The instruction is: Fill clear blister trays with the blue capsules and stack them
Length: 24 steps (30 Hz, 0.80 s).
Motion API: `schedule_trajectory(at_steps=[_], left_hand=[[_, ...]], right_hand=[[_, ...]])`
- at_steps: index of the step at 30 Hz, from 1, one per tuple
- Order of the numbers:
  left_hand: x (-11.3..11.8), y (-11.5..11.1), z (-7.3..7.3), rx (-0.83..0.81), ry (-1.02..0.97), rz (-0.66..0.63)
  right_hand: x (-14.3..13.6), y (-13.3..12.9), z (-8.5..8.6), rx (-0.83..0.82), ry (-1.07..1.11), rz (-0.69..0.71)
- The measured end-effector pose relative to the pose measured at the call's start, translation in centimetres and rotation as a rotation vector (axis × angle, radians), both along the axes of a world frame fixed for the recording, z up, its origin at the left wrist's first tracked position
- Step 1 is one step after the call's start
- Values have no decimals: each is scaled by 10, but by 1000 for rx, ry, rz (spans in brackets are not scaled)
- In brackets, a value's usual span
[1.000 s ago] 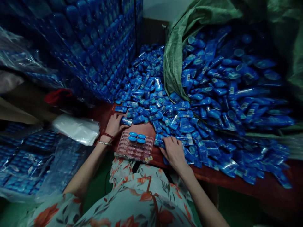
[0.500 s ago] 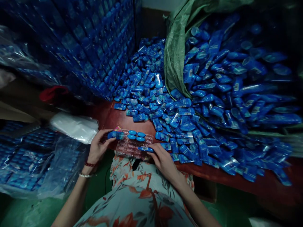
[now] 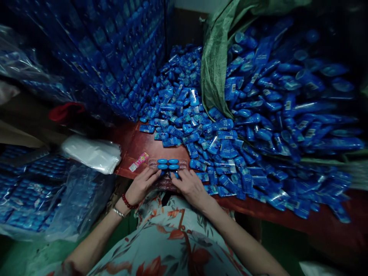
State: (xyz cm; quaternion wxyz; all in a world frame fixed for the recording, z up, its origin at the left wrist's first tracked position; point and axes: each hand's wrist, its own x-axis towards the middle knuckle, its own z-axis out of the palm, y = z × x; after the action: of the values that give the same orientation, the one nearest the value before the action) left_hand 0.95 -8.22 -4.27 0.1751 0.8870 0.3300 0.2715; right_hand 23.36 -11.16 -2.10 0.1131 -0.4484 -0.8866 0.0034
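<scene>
A clear plastic tray point(image 3: 181, 165) with molded ridges lies at the table's front edge, close to my body. Several small blue bottles point(image 3: 168, 164) rest in its far part, side by side in two rows. My left hand point(image 3: 143, 184) is bent over the tray's near left part, its fingers closed on a blue bottle that is mostly hidden. Just across from it, my right hand point(image 3: 191, 188) closes on another blue bottle point(image 3: 174, 174), of which only a bit shows under the fingertips. Both bottles are down at the tray, below the two rows.
A large heap of blue wrapped bottles point(image 3: 227, 149) spreads rightward from a green woven sack point(image 3: 214, 73). Stacked blue packs point(image 3: 115, 50) form a wall at the back left. Clear plastic bags point(image 3: 92, 153) and a pink strip point(image 3: 139, 161) lie on the left.
Both hands have moved inward over the tray, bringing a blue bottle each from its left and right sides. The pink strip, partly covered before, is now in full view.
</scene>
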Motion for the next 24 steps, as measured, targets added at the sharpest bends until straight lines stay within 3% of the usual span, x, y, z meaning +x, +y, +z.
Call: schedule_trajectory(at_steps=[7, 13, 17, 21, 24], left_hand=[[18, 1, 12, 65, 241, -56], [20, -7, -1, 128, 155, 91], [18, -4, -8, 144, 41, 191], [21, 28, -5, -65, -166, 283], [29, 74, -1, -160, -111, 265]], right_hand=[[3, 12, 4, -95, 56, 31], [-7, 4, -3, -73, 53, -96], [7, -12, -11, -29, 151, -169], [45, -27, -11, -62, 224, -373], [73, -31, -7, -129, 63, -455]])
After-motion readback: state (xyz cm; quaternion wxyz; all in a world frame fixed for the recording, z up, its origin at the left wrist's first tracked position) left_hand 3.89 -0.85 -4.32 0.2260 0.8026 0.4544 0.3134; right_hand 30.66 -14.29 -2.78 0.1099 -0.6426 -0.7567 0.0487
